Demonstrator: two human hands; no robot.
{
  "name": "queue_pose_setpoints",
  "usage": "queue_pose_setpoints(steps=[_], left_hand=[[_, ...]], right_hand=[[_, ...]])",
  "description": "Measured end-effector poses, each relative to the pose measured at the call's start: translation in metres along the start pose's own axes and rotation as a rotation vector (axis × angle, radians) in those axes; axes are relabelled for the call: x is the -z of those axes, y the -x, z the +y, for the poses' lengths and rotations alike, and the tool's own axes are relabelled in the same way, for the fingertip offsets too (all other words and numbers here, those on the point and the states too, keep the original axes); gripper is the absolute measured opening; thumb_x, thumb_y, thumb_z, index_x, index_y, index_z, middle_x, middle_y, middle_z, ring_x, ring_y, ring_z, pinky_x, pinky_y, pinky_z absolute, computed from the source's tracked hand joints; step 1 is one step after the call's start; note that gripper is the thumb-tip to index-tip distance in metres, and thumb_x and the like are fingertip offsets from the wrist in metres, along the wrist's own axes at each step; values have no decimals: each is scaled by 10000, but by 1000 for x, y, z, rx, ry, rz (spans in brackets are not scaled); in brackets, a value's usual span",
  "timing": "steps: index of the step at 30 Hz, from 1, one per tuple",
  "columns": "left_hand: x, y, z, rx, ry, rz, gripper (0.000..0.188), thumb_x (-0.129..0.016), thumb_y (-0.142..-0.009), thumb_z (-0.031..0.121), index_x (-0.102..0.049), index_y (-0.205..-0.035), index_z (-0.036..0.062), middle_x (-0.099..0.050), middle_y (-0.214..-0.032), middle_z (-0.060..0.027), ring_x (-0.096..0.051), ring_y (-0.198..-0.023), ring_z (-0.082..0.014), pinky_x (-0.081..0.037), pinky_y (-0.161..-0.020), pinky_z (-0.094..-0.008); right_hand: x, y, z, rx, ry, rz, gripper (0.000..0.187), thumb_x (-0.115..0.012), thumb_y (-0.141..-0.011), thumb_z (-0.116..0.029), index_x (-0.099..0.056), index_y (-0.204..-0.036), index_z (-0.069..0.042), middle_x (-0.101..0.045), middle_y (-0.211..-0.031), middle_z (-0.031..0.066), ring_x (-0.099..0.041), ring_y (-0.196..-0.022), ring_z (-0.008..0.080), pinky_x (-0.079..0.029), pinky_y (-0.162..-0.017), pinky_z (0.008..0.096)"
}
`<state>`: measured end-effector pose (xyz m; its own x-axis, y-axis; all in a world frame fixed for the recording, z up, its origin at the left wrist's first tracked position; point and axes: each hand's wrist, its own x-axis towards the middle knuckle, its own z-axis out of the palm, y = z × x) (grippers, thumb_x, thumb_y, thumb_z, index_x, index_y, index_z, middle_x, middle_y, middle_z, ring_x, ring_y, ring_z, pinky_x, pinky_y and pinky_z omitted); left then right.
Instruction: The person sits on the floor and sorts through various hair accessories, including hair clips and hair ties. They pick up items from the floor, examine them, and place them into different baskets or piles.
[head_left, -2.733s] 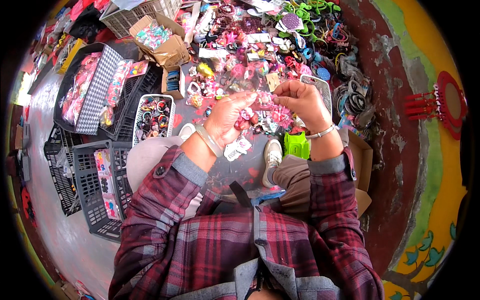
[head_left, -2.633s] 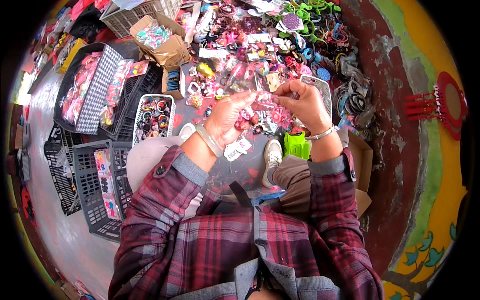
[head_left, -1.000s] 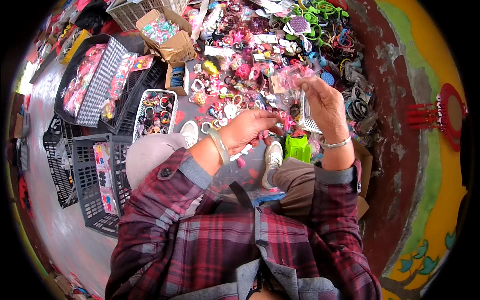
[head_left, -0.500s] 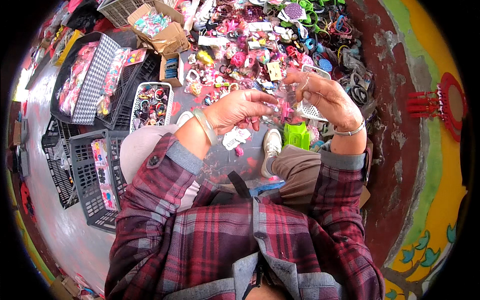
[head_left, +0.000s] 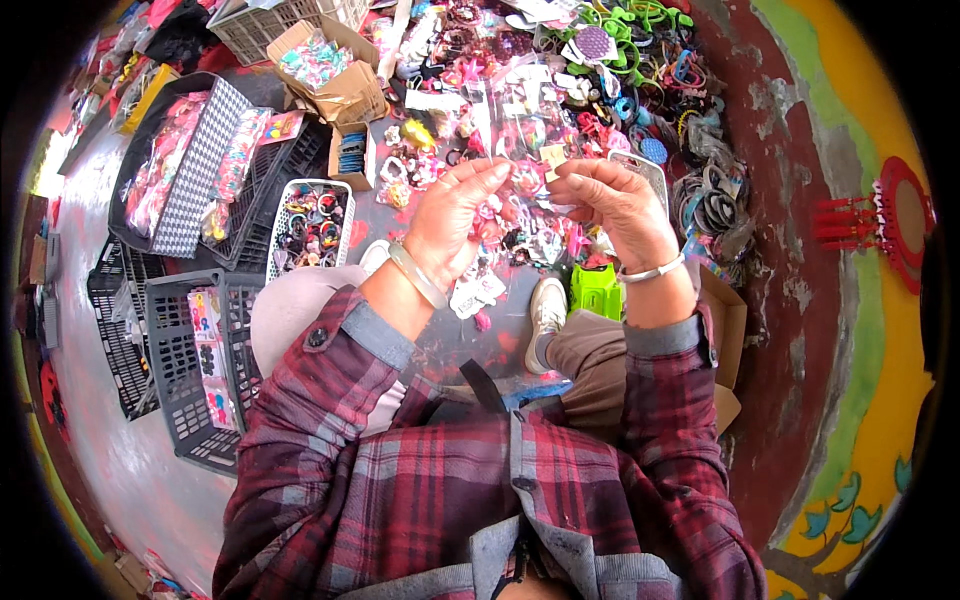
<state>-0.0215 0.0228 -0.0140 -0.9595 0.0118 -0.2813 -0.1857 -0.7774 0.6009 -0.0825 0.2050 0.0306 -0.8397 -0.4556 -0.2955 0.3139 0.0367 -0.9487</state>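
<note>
My left hand (head_left: 450,212) is closed in a pinch, thumb against forefinger, at the near left edge of a clear plastic bag (head_left: 515,112). Opposite it, my right hand (head_left: 622,208) pinches the bag's right side with thumb and fingers. The bag stretches away from me above a heap of small hair accessories (head_left: 470,65). Seen through or behind it are pink and white pieces, and I cannot tell which lie inside. A bangle circles each wrist.
A white basket of hair ties (head_left: 347,232) and cardboard boxes (head_left: 352,98) stand left of the heap. Grey crates (head_left: 180,365) sit nearer at left. A bright green plastic stool (head_left: 597,292) is beside my right shoe (head_left: 548,312). Several headbands (head_left: 712,200) lie by the wall.
My hands have come to about the same height, the left turning upward and the right shifting left. The clear bag is now spread out between them, pointing away from me.
</note>
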Motion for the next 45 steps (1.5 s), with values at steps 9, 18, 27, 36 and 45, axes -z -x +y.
queue_pose_setpoints(steps=[9, 18, 27, 36, 45], left_hand=[[0, 3, -3, -4, -434, -54, 220, -560, -860, 173, -598, -1032, 39, -614, -805, -21, -525, -543, -46, -362, -414, -167], [-2, 4, -3, 128, -256, -134, 310, -594, -832, 132, -531, -1125, 51, -618, -916, -23, -570, -610, -52, -343, -385, -131], [1, 3, -4, 169, -212, -152, 173, -586, -842, 138, -572, -1005, 81, -625, -834, -17, -586, -601, -61, -349, -377, -127], [2, 2, -4, 71, -156, -106, 144, -603, -827, 187, -577, -909, 72, -622, -760, -48, -568, -546, -66, -351, -372, -134], [4, 3, 1, 155, -148, -89, 132, -598, -807, 147, -573, -914, 73, -630, -763, -82, -552, -494, -74, -364, -368, -158]], right_hand=[[-8, -7, 14, 101, 33, 110, 80, -657, -776, -88, -658, -835, -33, -614, -716, -11, -514, -606, 44, -392, -556, 177], [-11, -3, 11, 229, 228, 98, 111, -596, -765, -33, -659, -855, -14, -608, -748, -16, -515, -683, 37, -404, -614, 177], [-6, -5, 15, 173, 127, -76, 187, -545, -778, -41, -664, -918, -6, -615, -776, -7, -510, -697, 45, -399, -637, 183], [-11, -4, 12, 102, 30, -85, 217, -508, -787, -32, -660, -940, -1, -595, -731, -9, -479, -631, 44, -391, -609, 189], [-17, -4, 18, 75, -161, -45, 213, -522, -785, -43, -662, -944, -16, -633, -797, 3, -475, -627, 48, -391, -601, 197]])
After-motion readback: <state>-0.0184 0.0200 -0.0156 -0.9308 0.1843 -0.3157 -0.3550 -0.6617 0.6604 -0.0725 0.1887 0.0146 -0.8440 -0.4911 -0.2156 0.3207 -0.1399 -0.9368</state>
